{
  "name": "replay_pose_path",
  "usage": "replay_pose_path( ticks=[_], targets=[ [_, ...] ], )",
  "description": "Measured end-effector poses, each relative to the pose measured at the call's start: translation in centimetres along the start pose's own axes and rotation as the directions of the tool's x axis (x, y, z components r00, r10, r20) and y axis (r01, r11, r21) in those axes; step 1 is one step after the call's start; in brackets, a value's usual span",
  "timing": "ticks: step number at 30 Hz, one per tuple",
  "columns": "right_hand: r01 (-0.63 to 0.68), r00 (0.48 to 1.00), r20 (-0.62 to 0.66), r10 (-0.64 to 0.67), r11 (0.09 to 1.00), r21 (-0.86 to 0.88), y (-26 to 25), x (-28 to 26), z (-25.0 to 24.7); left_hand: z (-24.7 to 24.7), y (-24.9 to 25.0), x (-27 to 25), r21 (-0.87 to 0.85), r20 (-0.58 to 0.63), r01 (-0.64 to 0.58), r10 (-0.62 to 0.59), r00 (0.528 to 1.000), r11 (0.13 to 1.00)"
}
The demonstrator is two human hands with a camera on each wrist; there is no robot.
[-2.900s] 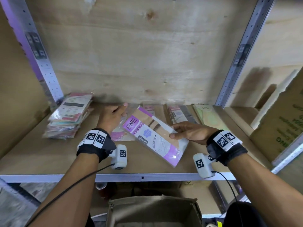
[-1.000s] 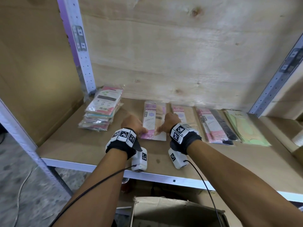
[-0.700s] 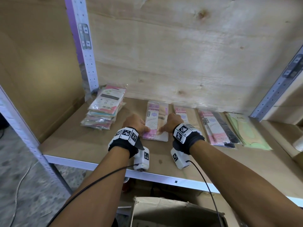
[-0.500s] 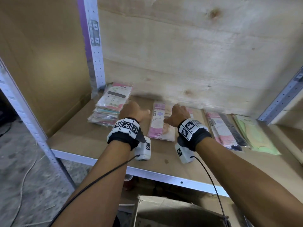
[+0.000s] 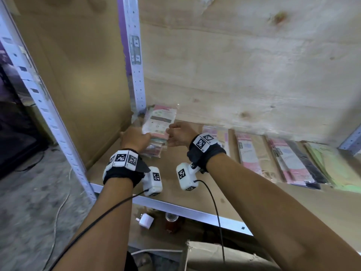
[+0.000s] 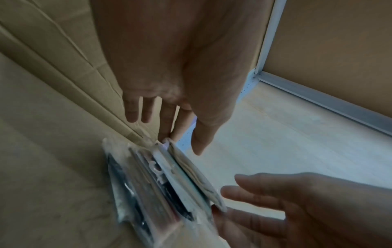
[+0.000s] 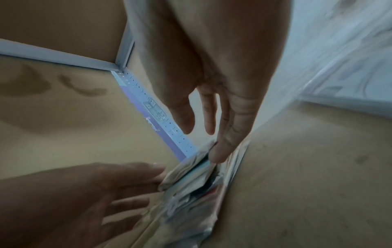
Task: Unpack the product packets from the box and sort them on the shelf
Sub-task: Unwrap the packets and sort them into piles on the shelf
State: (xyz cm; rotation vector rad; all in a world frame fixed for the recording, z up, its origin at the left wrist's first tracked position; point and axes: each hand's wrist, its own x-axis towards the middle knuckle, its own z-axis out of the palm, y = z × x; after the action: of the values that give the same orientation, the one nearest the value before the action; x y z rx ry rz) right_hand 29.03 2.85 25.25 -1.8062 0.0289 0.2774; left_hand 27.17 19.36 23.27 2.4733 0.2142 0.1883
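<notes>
A stack of product packets (image 5: 158, 127) in clear wrappers lies at the shelf's back left corner, beside the metal upright. My left hand (image 5: 135, 138) is at its left side and my right hand (image 5: 178, 133) at its right side. In the left wrist view the left hand (image 6: 169, 117) has straight fingers touching the far end of the stack (image 6: 161, 184). In the right wrist view the right hand (image 7: 214, 134) has straight fingers, one tip pressing the edge of the stack (image 7: 191, 184). Neither hand curls round a packet. The cardboard box (image 5: 224, 257) stands below the shelf.
A row of flat packets lies along the back: pink-and-tan ones (image 5: 252, 153), a pink-and-black one (image 5: 293, 163), a green one (image 5: 332, 167). The shelf board (image 5: 195, 184) has bare room in front. The metal upright (image 5: 134, 65) and a cardboard side wall (image 5: 82, 85) close the left.
Both hands left the pink-and-tan packet laid in the middle of the shelf and moved left to the stack in the corner. My view swung left with them.
</notes>
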Motion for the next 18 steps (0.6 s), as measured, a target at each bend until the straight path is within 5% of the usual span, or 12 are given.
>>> replay_pose_path(
  ticks=[5, 10, 12, 14, 18],
  targets=[
    [-0.001, 0.991, -0.136, 0.002, 1.000, 0.008, 1.1, 0.3, -0.5, -0.2, -0.1, 0.0, 0.076, -0.035, -0.011, 0.014, 0.999, 0.997],
    [-0.125, 0.985, -0.102, 0.136, 0.986, 0.110, 2.1, -1.2, -3.2, -0.4, 0.9, -0.7, 0.138, -0.101, -0.027, 0.041, 0.994, 0.990],
    [-0.121, 0.986, -0.097, 0.136, 0.982, 0.145, 2.3, -2.3, -4.7, -0.3, 1.7, -1.0, -0.012, -0.162, -0.064, 0.061, 0.985, 0.998],
    [-0.066, 0.992, -0.091, 0.082, 0.985, 0.161, 2.4, -3.8, -6.2, 0.0, 2.9, -1.3, -0.325, -0.087, -0.050, 0.023, 0.996, 0.945],
    [0.181, 0.976, -0.130, -0.175, 0.983, 0.031, 2.6, -7.0, -8.8, 1.0, 6.1, -2.7, -0.757, 0.248, 0.184, 0.014, 0.969, 0.627]
  ],
)
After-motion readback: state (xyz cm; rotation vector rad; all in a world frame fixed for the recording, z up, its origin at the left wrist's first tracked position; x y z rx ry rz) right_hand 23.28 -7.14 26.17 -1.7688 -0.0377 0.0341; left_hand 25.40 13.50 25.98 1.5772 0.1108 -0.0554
